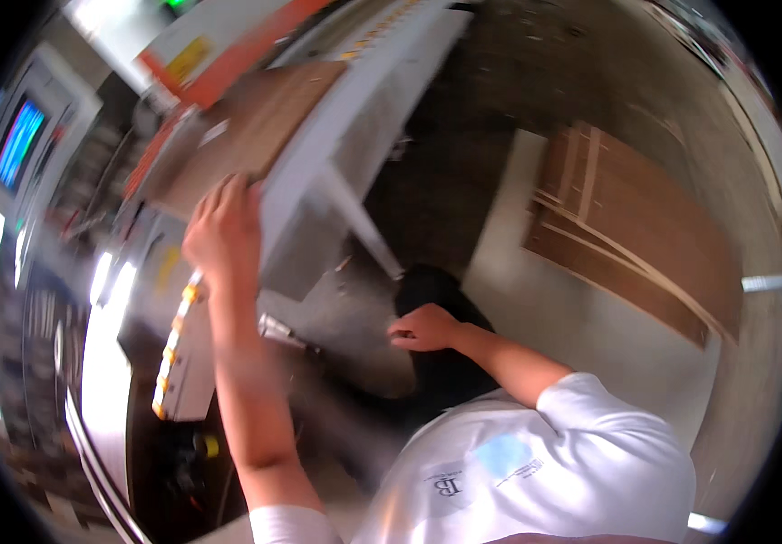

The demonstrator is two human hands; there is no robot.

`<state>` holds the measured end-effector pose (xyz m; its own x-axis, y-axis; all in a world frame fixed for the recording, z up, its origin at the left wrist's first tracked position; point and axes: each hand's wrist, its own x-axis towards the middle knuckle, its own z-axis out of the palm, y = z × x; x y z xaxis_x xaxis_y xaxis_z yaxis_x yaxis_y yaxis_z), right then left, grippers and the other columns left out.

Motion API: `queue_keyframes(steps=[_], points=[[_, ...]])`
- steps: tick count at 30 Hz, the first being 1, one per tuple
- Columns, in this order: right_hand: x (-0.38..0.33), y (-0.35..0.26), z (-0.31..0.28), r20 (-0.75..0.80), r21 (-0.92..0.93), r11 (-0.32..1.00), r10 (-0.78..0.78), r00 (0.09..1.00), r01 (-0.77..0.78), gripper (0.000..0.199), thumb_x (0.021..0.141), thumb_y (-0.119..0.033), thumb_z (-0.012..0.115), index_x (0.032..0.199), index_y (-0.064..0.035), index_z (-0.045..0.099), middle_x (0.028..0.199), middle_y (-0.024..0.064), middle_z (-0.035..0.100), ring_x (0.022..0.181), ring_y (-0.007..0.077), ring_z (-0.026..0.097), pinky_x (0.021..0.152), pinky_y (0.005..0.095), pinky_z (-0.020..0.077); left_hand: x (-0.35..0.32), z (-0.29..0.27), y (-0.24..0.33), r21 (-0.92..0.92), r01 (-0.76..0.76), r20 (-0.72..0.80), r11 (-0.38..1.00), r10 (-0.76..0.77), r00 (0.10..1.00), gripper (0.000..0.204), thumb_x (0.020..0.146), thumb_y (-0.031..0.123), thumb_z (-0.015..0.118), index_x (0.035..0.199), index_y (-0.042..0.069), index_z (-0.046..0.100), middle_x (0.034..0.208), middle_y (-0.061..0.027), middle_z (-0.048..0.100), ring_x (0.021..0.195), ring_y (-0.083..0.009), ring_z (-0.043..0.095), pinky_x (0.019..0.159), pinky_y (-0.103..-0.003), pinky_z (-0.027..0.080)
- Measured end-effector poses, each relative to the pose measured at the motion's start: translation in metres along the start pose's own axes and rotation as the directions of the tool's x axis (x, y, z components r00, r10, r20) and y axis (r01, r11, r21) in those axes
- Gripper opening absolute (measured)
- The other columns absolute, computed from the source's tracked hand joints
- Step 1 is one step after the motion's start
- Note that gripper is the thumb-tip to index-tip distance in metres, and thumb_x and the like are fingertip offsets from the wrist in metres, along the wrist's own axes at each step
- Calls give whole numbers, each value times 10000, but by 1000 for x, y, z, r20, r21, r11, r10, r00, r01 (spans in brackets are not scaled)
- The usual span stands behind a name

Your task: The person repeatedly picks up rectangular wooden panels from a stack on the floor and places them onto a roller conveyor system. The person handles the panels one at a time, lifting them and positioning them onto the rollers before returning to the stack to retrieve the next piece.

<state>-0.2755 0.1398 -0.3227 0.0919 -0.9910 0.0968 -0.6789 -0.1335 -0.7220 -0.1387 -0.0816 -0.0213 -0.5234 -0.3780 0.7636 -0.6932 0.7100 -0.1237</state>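
A brown wood panel (250, 122) lies flat on the machine's bed, with a small white label on it. My left hand (225, 227) reaches forward to the panel's near end, its fingers bent over the edge there. The thumb side and underside of that grip are partly hidden, and the area is somewhat blurred. Beside my dark-trousered leg, my right hand (424, 328) hangs low with its fingers curled in. Nothing shows in it.
The machine, with an orange-trimmed housing (218, 68) and grey side beam (354, 136), runs ahead. A row of yellow-and-white rollers (173, 349) stands at left. Brown panels (636, 227) are stacked on a pale board (500, 245) at right. A screen (19, 143) glows far left.
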Motion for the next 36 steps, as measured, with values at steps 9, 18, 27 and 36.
queue_keyframes(steps=[9, 18, 27, 36], points=[[-89, 59, -56, -319, 753, 627, 614, 722, -200, 308, 999, -329, 683, 1096, -40, 733, 963, 60, 758, 802, 142, 710, 720, 293, 569, -200, 57, 76, -654, 133, 266, 745, 62, 962, 242, 968, 133, 637, 1191, 71, 705, 1114, -139, 717, 1021, -359, 673, 914, -473, 529], [-298, 168, -166, -406, 833, 443, 896, -178, 330, 403, 993, -481, 650, 1075, -86, 660, 882, 35, 728, 611, 75, 595, 527, 248, 465, -398, 42, 103, -442, 656, 869, 612, 111, 483, 219, 936, 180, 705, 1122, 74, 754, 1003, -173, 754, 917, -311, 753, 796, -396, 574], [-335, 179, -224, -158, 814, 404, 845, -511, 417, 409, 951, -473, 729, 1142, -117, 665, 956, 18, 720, 627, 44, 564, 549, 237, 433, -399, 51, 102, -489, 581, 840, 651, 170, 516, 238, 912, 184, 717, 1133, 107, 759, 1019, -169, 753, 923, -352, 740, 800, -411, 576], [-341, 165, -169, -269, 877, 362, 915, -302, 316, 544, 964, -533, 684, 1316, -125, 607, 1291, 175, 691, 419, 55, 343, 369, 190, 245, -326, 32, 151, -333, 943, 919, -10, 220, 327, 296, 1031, 217, 651, 1243, 14, 692, 1080, -125, 754, 964, -196, 714, 857, -337, 573]])
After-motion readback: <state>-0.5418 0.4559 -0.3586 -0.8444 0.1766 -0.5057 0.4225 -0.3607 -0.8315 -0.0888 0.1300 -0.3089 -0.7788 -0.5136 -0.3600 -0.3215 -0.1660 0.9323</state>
